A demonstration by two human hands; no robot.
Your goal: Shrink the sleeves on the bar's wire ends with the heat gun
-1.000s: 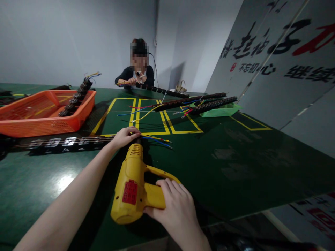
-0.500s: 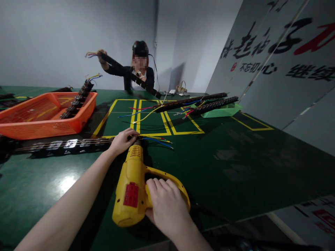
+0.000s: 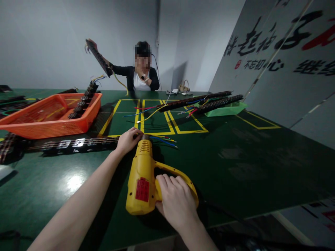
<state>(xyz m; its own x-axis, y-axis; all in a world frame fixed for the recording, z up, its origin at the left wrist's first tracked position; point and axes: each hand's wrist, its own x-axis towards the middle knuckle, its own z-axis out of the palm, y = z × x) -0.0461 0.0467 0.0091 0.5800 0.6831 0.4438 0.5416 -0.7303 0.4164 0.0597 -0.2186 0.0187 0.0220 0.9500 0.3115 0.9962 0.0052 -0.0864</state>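
Observation:
My right hand (image 3: 176, 203) is wrapped round the handle of a yellow heat gun (image 3: 143, 177) that lies on the green table (image 3: 235, 160), its nozzle pointing away from me. Just past the nozzle, my left hand (image 3: 128, 139) is closed on the right end of a long black strip (image 3: 70, 143) lying across the table. Coloured wires (image 3: 163, 139) stick out of that end, right of my left hand.
An orange basket (image 3: 56, 113) with another black strip stands at the left. A green tray (image 3: 225, 109) with two strips is at the far right. Across the table a person holds a strip (image 3: 98, 57) up in the air. Yellow tape rectangles (image 3: 154, 118) mark the middle.
My right hand has closed more fully round the heat gun's handle. The person opposite has lifted a strip from the table high up to the left. My view has shifted slightly.

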